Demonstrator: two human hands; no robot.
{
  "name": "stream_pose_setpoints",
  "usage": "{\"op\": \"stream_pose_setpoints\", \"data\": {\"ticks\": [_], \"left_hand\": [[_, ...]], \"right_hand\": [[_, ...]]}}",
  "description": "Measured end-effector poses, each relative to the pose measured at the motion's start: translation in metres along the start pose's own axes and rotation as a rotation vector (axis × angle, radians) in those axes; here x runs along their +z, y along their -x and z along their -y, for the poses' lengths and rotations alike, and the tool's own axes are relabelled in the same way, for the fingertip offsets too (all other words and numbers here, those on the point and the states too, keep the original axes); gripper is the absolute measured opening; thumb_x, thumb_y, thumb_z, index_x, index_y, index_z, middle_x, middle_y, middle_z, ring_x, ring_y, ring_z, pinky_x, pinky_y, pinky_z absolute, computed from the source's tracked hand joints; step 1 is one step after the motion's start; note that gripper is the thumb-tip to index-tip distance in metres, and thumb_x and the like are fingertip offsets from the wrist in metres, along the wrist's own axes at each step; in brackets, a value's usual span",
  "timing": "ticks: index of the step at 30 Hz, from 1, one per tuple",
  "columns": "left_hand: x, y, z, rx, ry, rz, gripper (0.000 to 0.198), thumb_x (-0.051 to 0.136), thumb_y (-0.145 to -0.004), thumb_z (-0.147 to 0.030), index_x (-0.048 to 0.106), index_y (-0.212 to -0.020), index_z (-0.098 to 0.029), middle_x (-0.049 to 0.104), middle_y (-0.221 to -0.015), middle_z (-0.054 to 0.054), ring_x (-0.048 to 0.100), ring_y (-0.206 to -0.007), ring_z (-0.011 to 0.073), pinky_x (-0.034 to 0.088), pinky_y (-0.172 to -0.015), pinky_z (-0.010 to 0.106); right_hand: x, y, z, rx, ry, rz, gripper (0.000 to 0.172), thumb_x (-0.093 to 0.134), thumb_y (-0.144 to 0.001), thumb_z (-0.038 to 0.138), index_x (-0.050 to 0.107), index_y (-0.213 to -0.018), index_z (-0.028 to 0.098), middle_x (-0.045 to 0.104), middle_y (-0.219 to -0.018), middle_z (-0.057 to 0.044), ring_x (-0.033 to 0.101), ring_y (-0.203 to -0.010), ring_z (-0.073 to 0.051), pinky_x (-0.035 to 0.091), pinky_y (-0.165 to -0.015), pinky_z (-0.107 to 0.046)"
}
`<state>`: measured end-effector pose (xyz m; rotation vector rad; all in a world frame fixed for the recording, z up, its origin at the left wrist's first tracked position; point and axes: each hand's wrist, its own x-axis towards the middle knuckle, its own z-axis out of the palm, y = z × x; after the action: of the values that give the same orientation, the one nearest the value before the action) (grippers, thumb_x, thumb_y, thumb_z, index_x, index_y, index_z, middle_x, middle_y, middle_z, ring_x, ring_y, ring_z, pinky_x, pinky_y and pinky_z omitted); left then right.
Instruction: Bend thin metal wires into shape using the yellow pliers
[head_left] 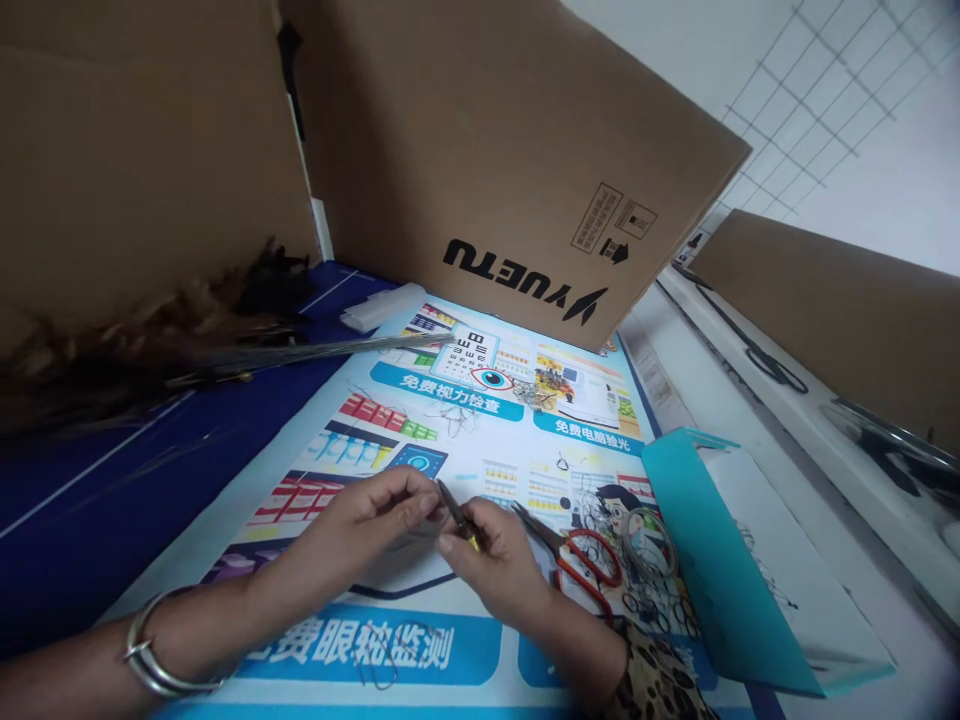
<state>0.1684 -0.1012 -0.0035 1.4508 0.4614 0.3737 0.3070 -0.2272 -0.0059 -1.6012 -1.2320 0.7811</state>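
Observation:
My right hand is closed around small pliers whose slim jaws point up and to the left. My left hand pinches something tiny, too small to name, right at the jaws' tip, just above a printed poster that lies flat on the table. A silver bangle circles my left wrist. Red-handled scissors lie on the poster just right of my right hand.
Small wire rings and bent wire pieces are scattered over the poster. A teal folder lies at the right. A feather duster rests on the blue tabletop at the left. Cardboard boxes stand behind.

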Motion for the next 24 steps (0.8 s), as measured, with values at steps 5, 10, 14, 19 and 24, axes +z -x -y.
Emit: {"op": "stream_pose_setpoints", "data": {"ticks": [5,10,14,19,24], "left_hand": [[-0.014,-0.010,-0.010,-0.058,0.126,-0.081,0.027,0.054,-0.090,-0.044,0.056,-0.079,-0.019,0.066,-0.070,0.001,0.056,-0.066,0.0157,0.043,-0.064,0.027],[-0.023,-0.013,-0.016,-0.075,0.129,-0.062,0.030,0.053,-0.090,-0.046,0.055,-0.074,-0.020,0.067,-0.067,0.000,0.057,-0.062,0.0152,0.042,-0.062,0.027],[-0.022,-0.012,-0.019,-0.089,0.125,-0.056,0.031,0.054,-0.088,-0.047,0.054,-0.072,-0.020,0.067,-0.064,0.000,0.058,-0.061,0.0156,0.042,-0.061,0.027],[-0.019,-0.013,-0.018,-0.120,0.109,-0.047,0.034,0.056,-0.083,-0.051,0.053,-0.071,-0.020,0.067,-0.060,0.000,0.058,-0.056,0.0152,0.040,-0.057,0.026],[-0.019,-0.015,-0.013,-0.161,0.133,-0.037,0.034,0.060,-0.081,-0.052,0.053,-0.071,-0.019,0.066,-0.060,-0.001,0.058,-0.055,0.0145,0.039,-0.055,0.025]], "right_hand": [[-0.007,-0.002,-0.011,-0.332,0.553,-0.236,0.009,0.056,-0.084,0.025,0.058,-0.087,0.017,0.057,-0.082,-0.005,0.051,-0.078,-0.018,0.042,-0.067,-0.029],[-0.019,-0.005,-0.014,-0.536,0.951,-0.271,0.010,0.053,-0.088,0.022,0.058,-0.096,0.017,0.059,-0.084,-0.007,0.051,-0.081,-0.021,0.043,-0.073,-0.035],[-0.023,-0.005,-0.013,-0.590,1.116,-0.265,0.014,0.053,-0.089,0.022,0.058,-0.101,0.016,0.058,-0.083,-0.007,0.051,-0.080,-0.021,0.042,-0.071,-0.036],[-0.024,-0.003,-0.008,-0.631,1.233,-0.240,0.013,0.053,-0.090,0.022,0.059,-0.100,0.016,0.056,-0.080,-0.006,0.049,-0.074,-0.020,0.038,-0.065,-0.036],[-0.024,-0.003,-0.004,-0.688,1.269,-0.251,0.014,0.053,-0.089,0.020,0.060,-0.101,0.015,0.057,-0.079,-0.006,0.049,-0.073,-0.020,0.039,-0.065,-0.037]]}}
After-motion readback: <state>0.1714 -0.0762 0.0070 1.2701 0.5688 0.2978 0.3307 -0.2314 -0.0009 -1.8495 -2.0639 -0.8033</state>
